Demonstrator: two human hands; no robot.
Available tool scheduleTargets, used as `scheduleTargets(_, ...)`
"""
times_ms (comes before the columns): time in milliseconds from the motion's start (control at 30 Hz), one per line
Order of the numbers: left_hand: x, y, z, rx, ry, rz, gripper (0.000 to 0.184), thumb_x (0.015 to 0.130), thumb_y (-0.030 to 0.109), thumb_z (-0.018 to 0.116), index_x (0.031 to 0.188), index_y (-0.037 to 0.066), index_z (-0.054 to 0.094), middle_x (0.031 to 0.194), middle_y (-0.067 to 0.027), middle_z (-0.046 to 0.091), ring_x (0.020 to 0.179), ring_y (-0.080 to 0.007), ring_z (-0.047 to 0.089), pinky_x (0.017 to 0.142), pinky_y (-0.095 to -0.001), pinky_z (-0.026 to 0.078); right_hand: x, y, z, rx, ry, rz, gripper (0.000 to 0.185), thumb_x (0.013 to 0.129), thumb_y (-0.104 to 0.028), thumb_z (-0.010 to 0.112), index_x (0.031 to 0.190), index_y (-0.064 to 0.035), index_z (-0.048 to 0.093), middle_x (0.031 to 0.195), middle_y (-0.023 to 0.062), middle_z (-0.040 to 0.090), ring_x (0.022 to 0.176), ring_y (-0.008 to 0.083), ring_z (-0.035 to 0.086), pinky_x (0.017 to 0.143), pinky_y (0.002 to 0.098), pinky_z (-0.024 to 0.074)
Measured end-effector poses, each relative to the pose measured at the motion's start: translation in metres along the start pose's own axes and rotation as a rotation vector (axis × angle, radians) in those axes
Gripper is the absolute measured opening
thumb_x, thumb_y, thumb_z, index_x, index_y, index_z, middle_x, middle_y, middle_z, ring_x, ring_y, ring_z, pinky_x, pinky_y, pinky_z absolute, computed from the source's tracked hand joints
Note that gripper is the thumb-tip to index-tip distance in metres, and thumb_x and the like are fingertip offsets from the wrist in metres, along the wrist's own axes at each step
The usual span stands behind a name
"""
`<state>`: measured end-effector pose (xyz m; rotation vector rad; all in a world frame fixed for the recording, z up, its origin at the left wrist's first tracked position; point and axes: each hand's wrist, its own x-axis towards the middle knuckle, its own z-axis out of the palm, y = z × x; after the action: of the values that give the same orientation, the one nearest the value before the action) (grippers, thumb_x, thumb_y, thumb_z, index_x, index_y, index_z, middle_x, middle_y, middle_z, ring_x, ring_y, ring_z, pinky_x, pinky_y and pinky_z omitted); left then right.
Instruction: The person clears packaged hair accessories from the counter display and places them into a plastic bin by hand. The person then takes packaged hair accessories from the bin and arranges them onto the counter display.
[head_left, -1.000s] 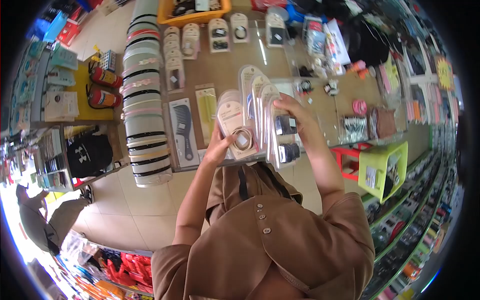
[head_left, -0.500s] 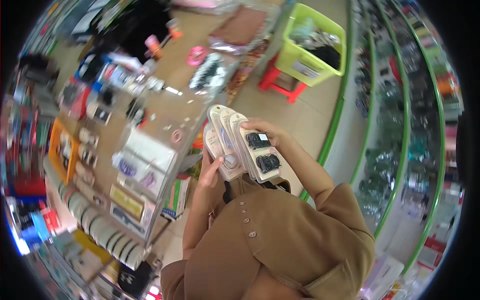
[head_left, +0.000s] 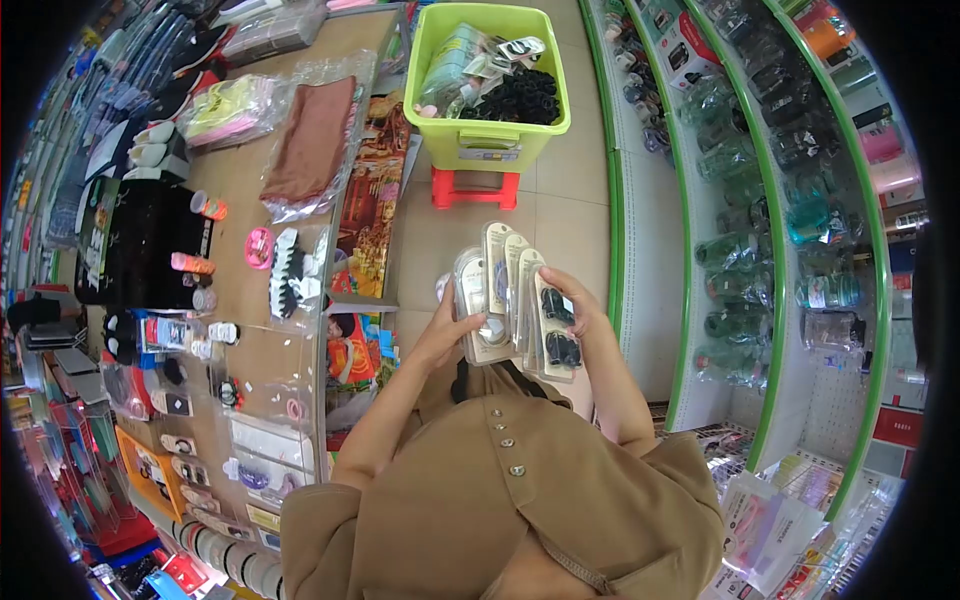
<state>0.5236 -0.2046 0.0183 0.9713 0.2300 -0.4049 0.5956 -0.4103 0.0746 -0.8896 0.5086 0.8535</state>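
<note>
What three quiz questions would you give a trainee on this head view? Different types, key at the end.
1. Multiple choice: what colour is the stool under the green bin?
A) blue B) red C) white
2. True or false: the left hand and the right hand both hold carded packs.
3. Short answer: which lies nearer the green bin, the brown cloth or the round pink item?

Key: 1 B; 2 true; 3 the brown cloth.

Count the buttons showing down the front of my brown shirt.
4, going down the picture: top button, second button close below, third button next, bottom button after a wider gap. Folds may hide others.
</note>
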Motion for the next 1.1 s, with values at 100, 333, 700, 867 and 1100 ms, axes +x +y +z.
scheduleTargets(100,0.047,0.012,-0.007,0.013,-0.024,-0.076,0.094,0.072,0.012,0.068,0.139,0.004,0.003,0.135,-0.0146,0.029,0.123,-0.0227,0.032,0.101,-0.0345,0.028,0.026,-0.031,-0.003,0.067,-0.012,0.019,0.035,0.076,-0.029,0.065,0.096,-0.0013,0.058,0.083,0.0093,0.064,0.066,0.0181,0.064,0.06,0.0336,0.0546)
scheduleTargets(333,0.172,0.084,-0.037,0.149,-0.08,0.094,0.099,0.067,0.027,0.072,0.139,0.004,0.008,0.135,-0.0143,0.028,0.125,-0.0237,0.029,0.103,-0.0344,0.022,0.113,-0.132,0.03,-0.058,0.036,-0.101,0.037,0.076,-0.029,0.064,0.1,-0.0017,0.057,0.087,0.0086,0.063,0.072,0.0169,0.063,0.064,0.0309,0.0533)
scheduleTargets(700,0.333,0.185,-0.051,0.382,0.011,0.176,0.1,0.067,0.022,0.071,0.139,0.004,0.004,0.139,-0.0146,0.023,0.128,-0.0234,0.025,0.103,-0.0324,0.022,0.251,-0.255,0.035,-0.075,-0.085,-0.192,0.033,0.081,-0.027,0.06,0.101,-0.0007,0.057,0.09,0.0071,0.063,0.079,0.0147,0.062,0.071,0.0292,0.0509)
scheduleTargets(867,0.399,0.204,-0.063,0.733,0.202,0.278,0.113,0.062,0.035,0.076,0.137,-0.002,0.0,0.135,-0.0225,0.025,0.126,-0.0285,0.028,0.103,-0.034,0.024,0.328,-0.325,0.04,-0.061,-0.19,-0.103,0.032,0.08,-0.025,0.062,0.101,-0.0014,0.057,0.092,0.0084,0.063,0.079,0.0171,0.062,0.073,0.0319,0.0506)
scheduleTargets(1100,0.446,0.166,-0.096,1.1,0.548,0.123,0.117,0.058,0.037,0.076,0.136,-0.003,-0.001,0.131,-0.0309,0.024,0.122,-0.0414,0.027,0.102,-0.0405,0.025,0.446,-0.355,0.031,-0.516,-0.156,-0.224,0.047,0.075,-0.018,0.068,0.113,0.0021,0.049,0.099,0.0104,0.059,0.087,0.0173,0.058,0.073,0.031,0.048)
